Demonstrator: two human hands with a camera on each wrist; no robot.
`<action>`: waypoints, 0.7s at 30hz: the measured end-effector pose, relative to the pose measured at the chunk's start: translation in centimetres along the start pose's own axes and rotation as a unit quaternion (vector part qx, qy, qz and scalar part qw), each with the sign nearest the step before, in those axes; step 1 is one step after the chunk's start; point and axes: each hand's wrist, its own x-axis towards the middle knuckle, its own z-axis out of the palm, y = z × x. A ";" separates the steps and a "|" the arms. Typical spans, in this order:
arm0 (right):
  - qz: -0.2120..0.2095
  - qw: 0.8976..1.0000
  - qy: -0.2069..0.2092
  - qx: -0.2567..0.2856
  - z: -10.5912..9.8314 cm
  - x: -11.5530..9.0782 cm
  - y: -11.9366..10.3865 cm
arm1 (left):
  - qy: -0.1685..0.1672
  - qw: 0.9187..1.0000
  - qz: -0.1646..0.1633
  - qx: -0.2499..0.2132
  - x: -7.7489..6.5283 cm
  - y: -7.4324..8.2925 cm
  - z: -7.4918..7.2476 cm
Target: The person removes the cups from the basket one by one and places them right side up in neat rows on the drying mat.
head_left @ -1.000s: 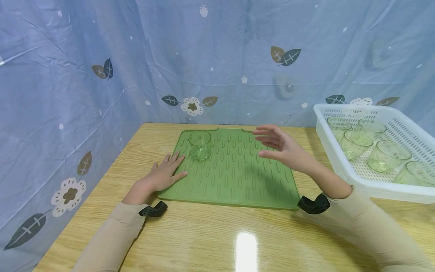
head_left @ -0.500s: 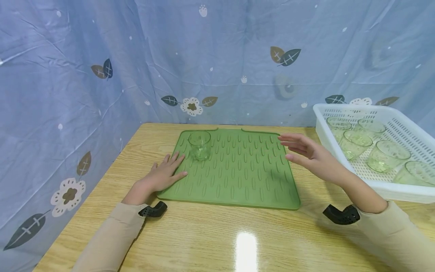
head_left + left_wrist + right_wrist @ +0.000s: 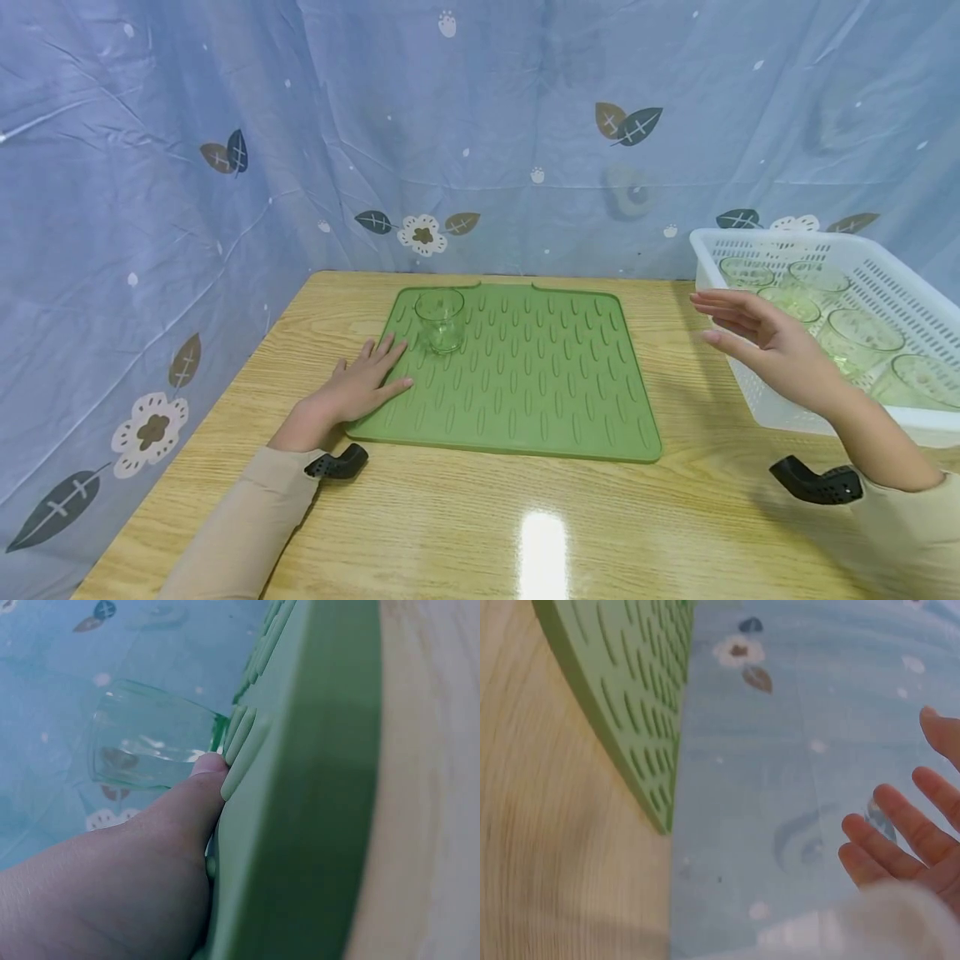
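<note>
My left hand [image 3: 351, 390] rests with spread fingers on the left edge of a green ribbed drying mat [image 3: 525, 375]. Just beyond its fingertips a clear greenish drinking glass [image 3: 441, 321] stands upright on the mat's far left part. In the left wrist view the thumb [image 3: 180, 810] lies against the mat, with the glass [image 3: 150, 739] behind it. My right hand [image 3: 772, 346] is in the air at the near left side of a white plastic basket [image 3: 757, 400], holding nothing. Its fingers are parted and slightly bent in the right wrist view. Several similar glasses [image 3: 862, 337] stand in the basket.
A wooden table [image 3: 465, 517] carries the mat and the basket. Blue patterned curtains [image 3: 525, 125] hang behind it and along the left side. Wood shows between the mat's right edge and the basket.
My right hand has moved right, from above the mat to the basket's left side. My left hand, the mat and the glass on it stay in place.
</note>
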 end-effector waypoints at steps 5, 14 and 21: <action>0.016 1.000 0.018 -0.017 -1.8 -0.8 0.9 | 0.001 1.000 0.001 0.000 0.0 0.0 0.0; 0.062 0.995 0.032 -0.068 -4.8 -2.2 3.6 | 0.000 1.000 0.002 0.000 0.0 0.0 0.1; 0.125 0.982 0.017 -0.141 -6.4 -2.5 4.6 | -0.002 1.000 0.001 -0.002 -0.1 0.0 0.0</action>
